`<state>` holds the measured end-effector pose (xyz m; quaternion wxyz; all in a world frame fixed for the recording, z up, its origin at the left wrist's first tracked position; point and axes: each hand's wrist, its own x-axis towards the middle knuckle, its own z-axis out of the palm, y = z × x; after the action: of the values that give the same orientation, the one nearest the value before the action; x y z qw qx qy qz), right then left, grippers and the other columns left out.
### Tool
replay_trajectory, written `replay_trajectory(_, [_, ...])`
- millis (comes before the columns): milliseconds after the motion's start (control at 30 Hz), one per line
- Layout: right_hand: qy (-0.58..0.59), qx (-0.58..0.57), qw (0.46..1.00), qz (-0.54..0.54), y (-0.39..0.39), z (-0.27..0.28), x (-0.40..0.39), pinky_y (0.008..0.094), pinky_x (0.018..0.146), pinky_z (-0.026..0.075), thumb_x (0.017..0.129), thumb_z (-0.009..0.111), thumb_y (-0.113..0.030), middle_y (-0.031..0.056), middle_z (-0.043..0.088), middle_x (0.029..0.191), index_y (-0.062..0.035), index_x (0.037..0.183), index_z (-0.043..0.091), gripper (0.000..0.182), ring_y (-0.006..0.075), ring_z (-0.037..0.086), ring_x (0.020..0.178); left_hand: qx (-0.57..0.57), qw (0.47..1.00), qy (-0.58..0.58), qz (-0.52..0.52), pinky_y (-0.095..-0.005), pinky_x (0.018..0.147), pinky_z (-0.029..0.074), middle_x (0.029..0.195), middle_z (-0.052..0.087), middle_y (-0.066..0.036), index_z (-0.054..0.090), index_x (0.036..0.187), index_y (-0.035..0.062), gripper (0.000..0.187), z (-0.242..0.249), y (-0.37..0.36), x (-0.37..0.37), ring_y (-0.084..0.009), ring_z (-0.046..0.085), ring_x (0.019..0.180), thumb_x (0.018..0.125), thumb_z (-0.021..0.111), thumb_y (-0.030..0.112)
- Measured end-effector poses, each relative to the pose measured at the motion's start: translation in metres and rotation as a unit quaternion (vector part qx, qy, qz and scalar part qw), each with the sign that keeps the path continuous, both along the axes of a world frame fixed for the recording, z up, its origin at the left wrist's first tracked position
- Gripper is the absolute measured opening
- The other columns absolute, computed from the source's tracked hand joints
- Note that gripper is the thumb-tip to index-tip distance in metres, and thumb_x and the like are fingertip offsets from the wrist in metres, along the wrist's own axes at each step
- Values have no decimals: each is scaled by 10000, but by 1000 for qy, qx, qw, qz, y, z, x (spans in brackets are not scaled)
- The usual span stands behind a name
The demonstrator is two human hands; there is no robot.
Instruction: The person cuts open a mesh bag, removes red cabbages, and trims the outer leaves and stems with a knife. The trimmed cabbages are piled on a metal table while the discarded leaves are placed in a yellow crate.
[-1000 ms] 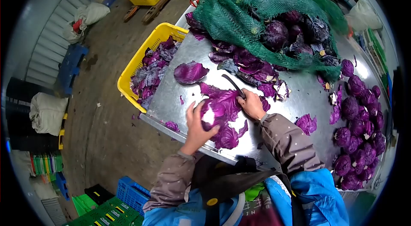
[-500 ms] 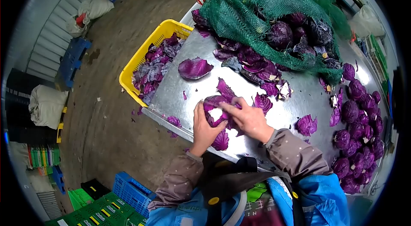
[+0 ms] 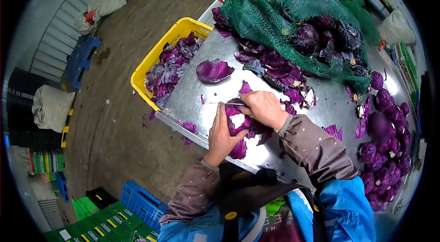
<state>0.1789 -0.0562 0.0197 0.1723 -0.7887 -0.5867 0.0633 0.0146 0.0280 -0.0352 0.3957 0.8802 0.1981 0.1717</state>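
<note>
A red cabbage (image 3: 234,117) with a pale cut stem end turned upward rests near the front edge of the metal table. Wrapped round its near left side is my left hand (image 3: 222,133), steadying it. My right hand (image 3: 263,108) is closed on a knife (image 3: 225,103), whose thin blade lies across the cabbage's far side, close to my left fingertips; its handle is hidden in my fist. Loose purple leaves lie around and under the cabbage, and one large leaf (image 3: 214,71) sits farther back on the table.
A green mesh bag (image 3: 275,17) of cabbages covers the table's far part. Many trimmed cabbages (image 3: 376,162) are heaped at the right; one round purple shape there is blurred. A yellow crate (image 3: 158,52) of leaves stands left, beyond the metal table's edge (image 3: 183,134).
My right hand has moved to the cabbage's far side, and the knife blade now shows. My left hand stays on the cabbage. A blurred round purple shape appears over the right-hand heap.
</note>
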Motion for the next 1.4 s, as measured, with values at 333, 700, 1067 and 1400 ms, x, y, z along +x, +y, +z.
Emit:
replay_trajectory(333, [288,16,952,-102,-10,-13,23,337,742,483,775,718,-347,149,622,894,34,1121,545,543,235,612,824,11,997,31,-74,-512,947,311,1481,213,-162,181,1438,53,1041,8,5,-9,-335,313,1303,640,783,341])
replay_trajectory(700, [426,33,898,-103,-10,-42,5,408,745,506,794,694,-357,208,655,966,39,1169,542,566,307,655,848,-47,996,41,-67,-427,1029,303,1420,302,-205,257,1387,40,974,-3,28,-46,-330,303,1321,620,813,263])
replay_trajectory(1067, [256,28,958,-127,-7,-26,-10,421,667,507,775,640,-352,187,646,735,-9,998,625,409,352,636,687,-55,997,-34,45,-410,1008,345,1296,384,-215,305,1342,-20,854,13,3,-18,-354,405,1201,663,776,198])
replay_trajectory(1400, [501,135,834,-187,-9,-54,-8,289,649,489,845,600,-95,113,662,817,62,1009,610,227,150,620,706,-366,930,21,16,-346,976,409,1231,509,-152,455,1282,50,672,20,45,-29,-252,519,1119,699,754,197])
